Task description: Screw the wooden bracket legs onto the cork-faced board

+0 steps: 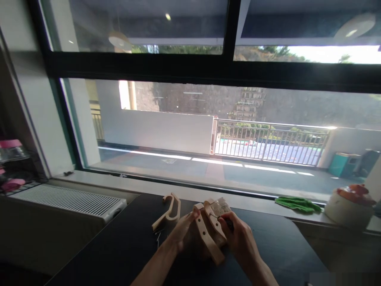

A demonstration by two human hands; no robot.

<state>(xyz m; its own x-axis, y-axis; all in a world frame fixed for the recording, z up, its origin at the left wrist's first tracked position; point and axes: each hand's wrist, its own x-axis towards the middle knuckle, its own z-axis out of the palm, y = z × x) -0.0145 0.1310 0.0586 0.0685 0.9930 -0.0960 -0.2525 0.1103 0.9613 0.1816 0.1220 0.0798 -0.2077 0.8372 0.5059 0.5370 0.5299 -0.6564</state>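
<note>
A wooden assembly of curved pale strips with dark holes (pixel 205 234) stands on the dark table in front of me. My left hand (pixel 186 228) is closed round its left side, thumb near the top. My right hand (pixel 238 232) is closed on a slim tool with a thin metal shaft (pixel 214 216), which looks like a screwdriver; its handle is mostly hidden by the fingers. The shaft's tip meets the right-hand strip (pixel 212 212) near a hole. Behind that strip lies a clear crinkled plastic bag (pixel 222 205). Loose bent wooden pieces (pixel 172 208) rest to the left, with several thin metal screws (pixel 157 236) nearby.
The dark table (pixel 268 246) meets the windowsill (pixel 143 184) below a large window. On the sill lie a green cloth (pixel 297 204) and a pale pot with an orange-brown top (pixel 348 204). A white radiator (pixel 71 200) stands left, beside pink-lidded jars (pixel 12 149).
</note>
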